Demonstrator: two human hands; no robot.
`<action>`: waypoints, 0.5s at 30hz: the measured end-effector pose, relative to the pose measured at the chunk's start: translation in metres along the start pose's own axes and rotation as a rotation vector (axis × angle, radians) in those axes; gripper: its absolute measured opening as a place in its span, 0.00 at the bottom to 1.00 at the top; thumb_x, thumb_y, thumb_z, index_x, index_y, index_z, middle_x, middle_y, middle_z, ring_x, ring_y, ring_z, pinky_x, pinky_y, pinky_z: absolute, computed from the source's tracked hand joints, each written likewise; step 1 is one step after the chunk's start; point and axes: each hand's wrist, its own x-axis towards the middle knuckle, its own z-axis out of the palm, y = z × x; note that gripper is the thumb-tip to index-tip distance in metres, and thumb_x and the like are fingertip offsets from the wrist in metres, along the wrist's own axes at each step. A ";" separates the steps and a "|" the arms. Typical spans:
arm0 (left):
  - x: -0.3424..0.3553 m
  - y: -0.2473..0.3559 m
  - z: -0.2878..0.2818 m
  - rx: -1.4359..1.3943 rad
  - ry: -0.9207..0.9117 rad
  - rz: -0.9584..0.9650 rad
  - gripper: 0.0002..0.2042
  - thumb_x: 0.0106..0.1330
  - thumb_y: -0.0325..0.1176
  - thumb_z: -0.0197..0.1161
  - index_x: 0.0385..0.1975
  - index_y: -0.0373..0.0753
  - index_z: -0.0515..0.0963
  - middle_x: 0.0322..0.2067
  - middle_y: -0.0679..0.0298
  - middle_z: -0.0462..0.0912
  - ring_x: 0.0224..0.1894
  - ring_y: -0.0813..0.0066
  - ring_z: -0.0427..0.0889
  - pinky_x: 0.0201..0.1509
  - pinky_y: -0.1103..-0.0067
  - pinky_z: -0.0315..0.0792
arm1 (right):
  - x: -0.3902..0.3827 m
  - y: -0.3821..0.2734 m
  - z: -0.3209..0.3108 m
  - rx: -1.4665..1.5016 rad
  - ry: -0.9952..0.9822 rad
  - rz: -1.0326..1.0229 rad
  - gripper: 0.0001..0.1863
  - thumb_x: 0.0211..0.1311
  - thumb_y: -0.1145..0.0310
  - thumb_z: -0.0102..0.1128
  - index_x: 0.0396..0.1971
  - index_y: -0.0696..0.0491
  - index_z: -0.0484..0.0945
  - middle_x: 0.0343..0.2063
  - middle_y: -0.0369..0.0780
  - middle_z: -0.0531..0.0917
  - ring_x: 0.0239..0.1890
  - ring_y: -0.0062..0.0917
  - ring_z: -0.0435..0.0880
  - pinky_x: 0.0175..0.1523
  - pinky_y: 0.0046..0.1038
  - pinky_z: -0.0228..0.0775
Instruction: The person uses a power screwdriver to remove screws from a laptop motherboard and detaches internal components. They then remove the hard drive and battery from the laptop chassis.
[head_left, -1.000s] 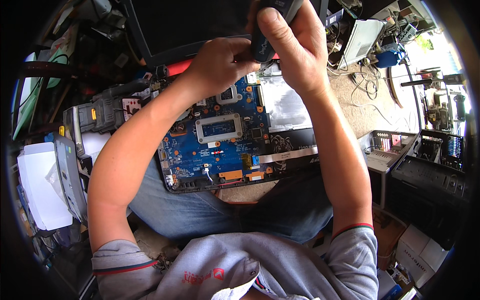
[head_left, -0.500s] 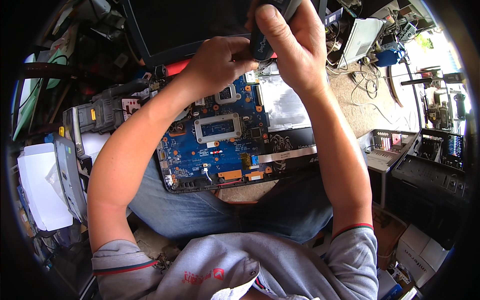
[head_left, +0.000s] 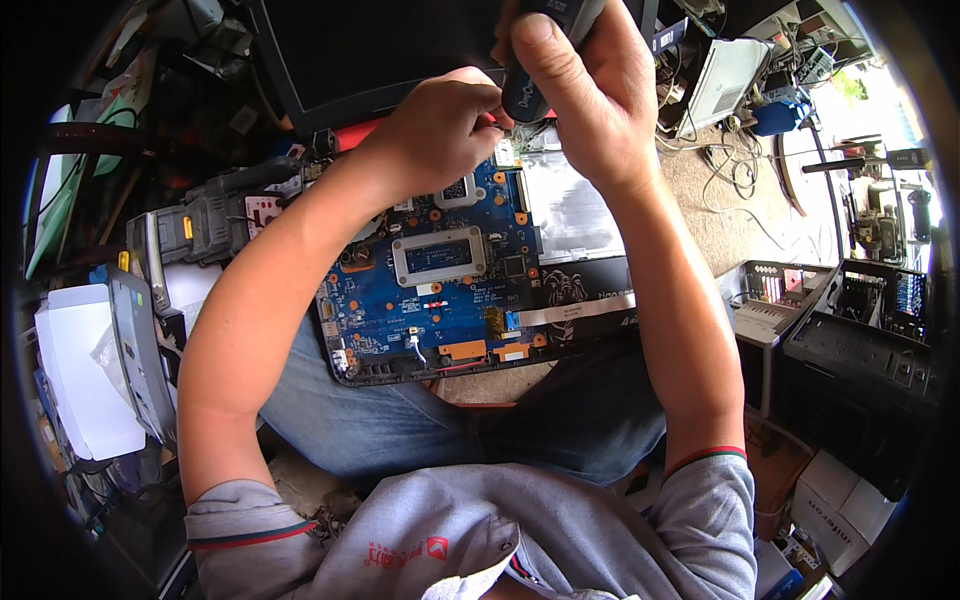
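An opened laptop base (head_left: 345,372) lies across my lap with its blue circuit board (head_left: 385,320) exposed. My right hand (head_left: 605,130) is wrapped round a thick black electric screwdriver (head_left: 530,90), thumb along its body, nose pointing down toward the board's far edge. Close to that nose, my left hand (head_left: 435,135) pinches with thumb and fingers at the far edge; what it holds is hidden. Right of the board are a silver metal panel (head_left: 570,195) and a black drive (head_left: 575,283) with an animal picture. A white ribbon cable (head_left: 575,311) crosses below the drive.
A dark monitor (head_left: 380,50) stands just beyond the laptop, with a red strip at its base. Grey equipment (head_left: 205,230) and a white box (head_left: 85,390) crowd the left. On the right are loose cables (head_left: 735,175) and an open black computer case (head_left: 850,360).
My left hand has shifted slightly, its fingers curling differently beside the screwdriver's nose. The laptop base has moved very slightly right. My right hand keeps its grip on the screwdriver.
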 end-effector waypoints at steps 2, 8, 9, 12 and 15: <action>0.001 0.000 0.000 0.016 -0.008 0.015 0.04 0.62 0.26 0.63 0.34 0.34 0.82 0.34 0.54 0.80 0.37 0.58 0.83 0.45 0.68 0.76 | 0.000 0.000 -0.001 -0.022 -0.010 -0.003 0.21 0.72 0.65 0.62 0.57 0.59 0.69 0.42 0.36 0.77 0.43 0.18 0.75 0.50 0.23 0.70; 0.006 0.003 -0.002 0.075 -0.052 0.030 0.04 0.63 0.26 0.63 0.34 0.34 0.82 0.34 0.53 0.80 0.38 0.55 0.82 0.46 0.66 0.76 | 0.000 -0.001 -0.001 -0.029 -0.025 -0.018 0.21 0.71 0.65 0.62 0.57 0.59 0.69 0.43 0.36 0.77 0.44 0.18 0.75 0.51 0.23 0.69; 0.006 0.003 -0.002 0.082 -0.056 0.030 0.03 0.63 0.26 0.63 0.33 0.34 0.82 0.34 0.53 0.80 0.38 0.55 0.82 0.46 0.67 0.76 | 0.001 -0.002 -0.001 -0.034 -0.024 -0.020 0.21 0.71 0.64 0.62 0.57 0.59 0.68 0.43 0.36 0.77 0.45 0.18 0.75 0.51 0.23 0.69; 0.006 -0.002 0.000 0.064 -0.043 0.054 0.04 0.63 0.26 0.64 0.33 0.33 0.82 0.34 0.52 0.81 0.39 0.56 0.83 0.46 0.67 0.76 | 0.002 -0.009 0.004 -0.002 0.038 0.000 0.22 0.71 0.62 0.64 0.56 0.58 0.69 0.41 0.36 0.77 0.42 0.18 0.76 0.48 0.22 0.70; 0.005 -0.003 0.000 0.029 -0.040 0.048 0.04 0.62 0.25 0.65 0.33 0.32 0.83 0.35 0.53 0.82 0.39 0.57 0.83 0.46 0.69 0.77 | 0.001 -0.016 0.000 0.023 0.046 0.085 0.23 0.70 0.59 0.65 0.55 0.57 0.69 0.39 0.36 0.78 0.39 0.18 0.76 0.44 0.21 0.70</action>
